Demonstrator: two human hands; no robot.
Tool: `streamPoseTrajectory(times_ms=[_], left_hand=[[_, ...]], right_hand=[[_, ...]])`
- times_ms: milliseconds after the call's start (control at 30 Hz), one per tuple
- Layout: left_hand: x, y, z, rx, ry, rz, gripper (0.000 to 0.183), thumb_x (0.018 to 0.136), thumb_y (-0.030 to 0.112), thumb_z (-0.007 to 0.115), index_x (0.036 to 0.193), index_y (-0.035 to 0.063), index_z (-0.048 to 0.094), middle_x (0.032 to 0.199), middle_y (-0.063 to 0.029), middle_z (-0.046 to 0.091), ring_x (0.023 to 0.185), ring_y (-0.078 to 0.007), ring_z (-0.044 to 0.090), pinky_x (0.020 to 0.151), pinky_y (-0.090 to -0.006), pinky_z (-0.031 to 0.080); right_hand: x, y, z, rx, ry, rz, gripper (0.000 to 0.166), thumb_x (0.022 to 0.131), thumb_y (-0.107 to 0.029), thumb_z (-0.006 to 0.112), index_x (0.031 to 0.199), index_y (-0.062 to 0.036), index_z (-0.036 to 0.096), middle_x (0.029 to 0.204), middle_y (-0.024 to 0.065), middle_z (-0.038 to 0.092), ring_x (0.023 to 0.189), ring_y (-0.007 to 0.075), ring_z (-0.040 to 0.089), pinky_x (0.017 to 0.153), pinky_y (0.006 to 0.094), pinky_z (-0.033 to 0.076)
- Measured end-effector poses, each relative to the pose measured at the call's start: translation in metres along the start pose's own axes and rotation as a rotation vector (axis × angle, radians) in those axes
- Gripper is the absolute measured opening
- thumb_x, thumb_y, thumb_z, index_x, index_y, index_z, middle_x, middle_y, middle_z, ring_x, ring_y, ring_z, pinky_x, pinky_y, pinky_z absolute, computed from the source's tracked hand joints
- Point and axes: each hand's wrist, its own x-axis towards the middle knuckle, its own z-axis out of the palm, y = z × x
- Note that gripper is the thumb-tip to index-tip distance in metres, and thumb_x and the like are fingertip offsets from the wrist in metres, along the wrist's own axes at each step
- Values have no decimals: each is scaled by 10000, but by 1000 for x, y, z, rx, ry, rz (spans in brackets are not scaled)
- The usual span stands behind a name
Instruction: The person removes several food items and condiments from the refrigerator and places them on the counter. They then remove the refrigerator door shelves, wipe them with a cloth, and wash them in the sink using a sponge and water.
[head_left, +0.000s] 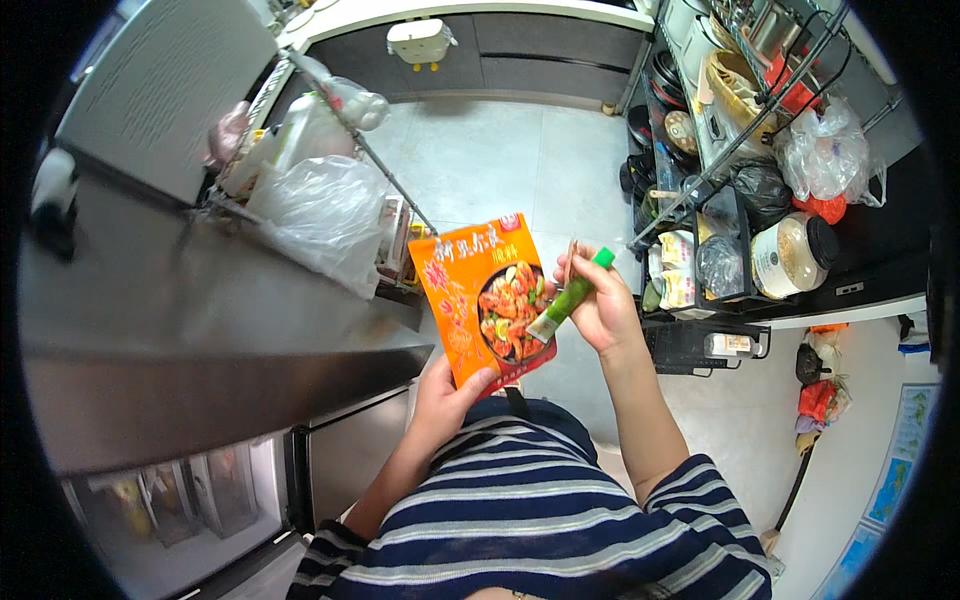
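My left hand (444, 397) grips the lower edge of an orange marinade packet (457, 300) that shows a picture of cooked food in a dark pan. In my right hand (600, 304) is a green tube with a bright green cap (570, 298), tilted, its flat end over the packet's right side. A thin brownish piece (571, 259) also sticks up between the fingers of that hand; what it is cannot be told.
At the lower left a refrigerator compartment (262, 480) stands open with clear bins inside. A wire rack with plastic bags (322, 217) is at the upper left. Shelves on the right hold a lidded jar (784, 255), bags and pans. Grey cabinets (555, 64) run along the far side.
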Motion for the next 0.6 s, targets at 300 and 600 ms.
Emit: streamPoseTrajectory(times_ms=[300, 600], left_hand=[[2, -15, 40, -182, 224, 33, 253, 962, 109, 653, 1166, -37, 619, 1095, -80, 697, 987, -131, 634, 917, -293, 486], [78, 10, 91, -35, 504, -15, 247, 967, 110, 642, 1162, -40, 621, 1102, -84, 698, 964, -123, 642, 879, -291, 498]], right_hand=[[22, -19, 10, -201, -147, -35, 115, 947, -80, 636, 1047, -68, 581, 955, 69, 652, 870, 192, 650, 784, 343, 555], [111, -88, -9, -720, -220, -112, 330, 892, -73, 715, 1194, -53, 583, 964, 21, 643, 816, 85, 589, 683, 233, 461]])
